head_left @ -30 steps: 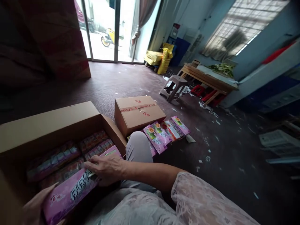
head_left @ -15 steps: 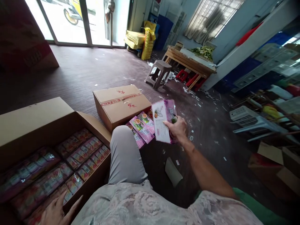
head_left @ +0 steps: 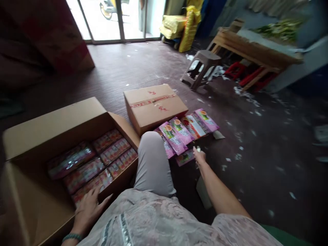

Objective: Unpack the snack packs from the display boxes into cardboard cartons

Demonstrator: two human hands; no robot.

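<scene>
While our L hand (head_left: 88, 206) lies over the near rim of the open carton (head_left: 43, 196), we see its fingers loosely spread & thumb set well apart, so it's wide, back of hand up. Wrapped packs (head_left: 116, 150) sit in rows inside that carton, right by the fingertips; can't tell if they touch. A dk. green bracelet (head_left: 72, 236) rings the L wrist.

Our R hand (head_left: 199, 155) is stretched fwd. over the floor, just beside the single purple box (head_left: 184, 158). It's small & blurred, so we can't tell if it's narrow, wide or holding anything, nor if it touches the box. That box lies flat, on the near side of the overlapping purple boxes (head_left: 174, 138), w/ an orange-&-white box (head_left: 196, 126) among them. They run along the near side of the closed carton (head_left: 156, 106), which has red print & tape on top. Our knee (head_left: 153, 160), in grey trousers, is btwn the open carton & the boxes.

Further off we've a grey stool (head_left: 202, 61), near a wooden table (head_left: 246, 46) w/ red stools (head_left: 234, 70) underneath, plus yellow sacks (head_left: 189, 29) nr. the glass door.
</scene>
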